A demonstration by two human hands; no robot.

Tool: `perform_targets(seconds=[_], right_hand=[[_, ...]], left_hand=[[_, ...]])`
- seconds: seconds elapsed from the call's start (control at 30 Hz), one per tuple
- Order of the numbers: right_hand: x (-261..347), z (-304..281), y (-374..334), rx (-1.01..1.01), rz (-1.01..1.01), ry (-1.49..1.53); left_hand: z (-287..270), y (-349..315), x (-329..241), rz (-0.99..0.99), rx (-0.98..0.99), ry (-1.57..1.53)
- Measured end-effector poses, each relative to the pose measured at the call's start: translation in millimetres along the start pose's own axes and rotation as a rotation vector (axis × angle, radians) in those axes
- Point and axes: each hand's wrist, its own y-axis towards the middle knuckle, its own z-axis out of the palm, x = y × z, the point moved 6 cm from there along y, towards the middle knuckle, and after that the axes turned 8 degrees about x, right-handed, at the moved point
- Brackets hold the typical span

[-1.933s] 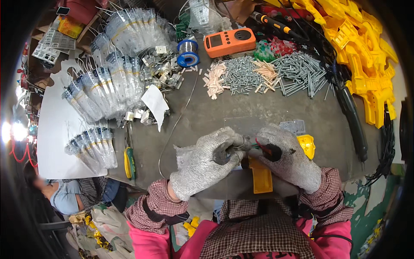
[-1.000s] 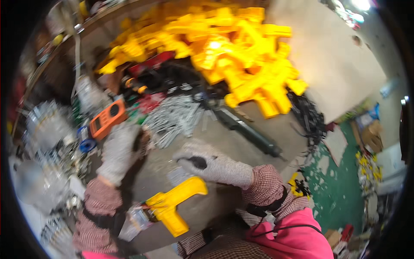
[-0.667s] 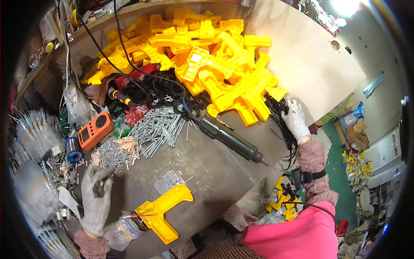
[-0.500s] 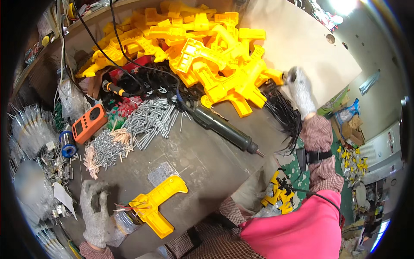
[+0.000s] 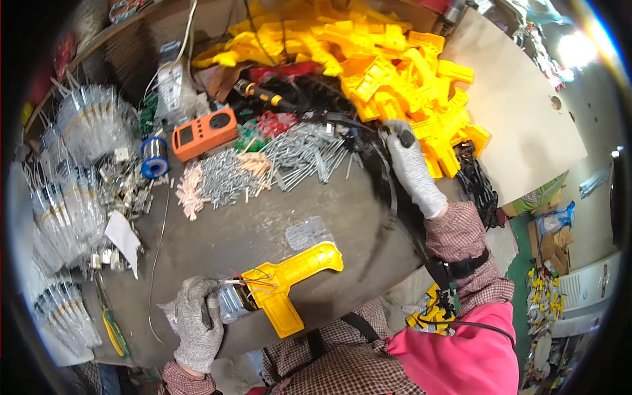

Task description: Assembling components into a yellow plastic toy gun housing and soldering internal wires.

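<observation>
A yellow gun-shaped plastic half-shell (image 5: pixel 280 283) lies near the bench's front edge. Thin red and white wires (image 5: pixel 253 282) come out of its left end, beside a clear plastic piece (image 5: pixel 232 304). My left hand (image 5: pixel 199 324), in a grey glove, has its fingers curled closed against that plastic piece, close to the wire ends; the fingertips are partly hidden. Farther right, my gloved right hand (image 5: pixel 408 155) is raised over the bench with its fingers closed on a black cable (image 5: pixel 390 178), which hangs down blurred by motion.
Yellow shells (image 5: pixel 395 79) are heaped at the back. Loose screws (image 5: pixel 289 158), an orange meter (image 5: pixel 204 134), a blue solder spool (image 5: pixel 155 158) and a yellow-black screwdriver (image 5: pixel 266 93) lie to the left. Bagged parts (image 5: pixel 92 125) line the left edge. More black cables (image 5: pixel 479 187) hang at the right.
My right hand has come leftward from beside the yellow heap and now holds a black cable. My left hand has moved nearer the shell's wires. The whole view has shifted.
</observation>
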Motion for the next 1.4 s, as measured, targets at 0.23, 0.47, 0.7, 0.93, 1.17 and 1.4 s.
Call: perform_targets(seconds=[0.23,0.47,0.7,0.93,1.17,1.4], right_hand=[[128,35,-95,1.080,-0.586,-0.340],[129,53,-114,1.192,-0.607,-0.175],[186,112,-74,0.793,0.120,0.794],[203,145,-78,0.624,-0.336,0.180],[193,161,-80,0.790,0.111,0.577],[185,155,-79,0.775,0.235,0.814]], left_hand=[[-12,-23,14,-0.061,-0.010,0.005],[-36,-6,19,-0.140,-0.071,-0.304],[-41,78,-10,0.004,-0.081,-0.574],[4,96,5,-0.156,0.087,-0.931],[2,100,-6,-0.027,0.063,-0.904],[-19,104,45,-0.289,-0.162,-1.394]])
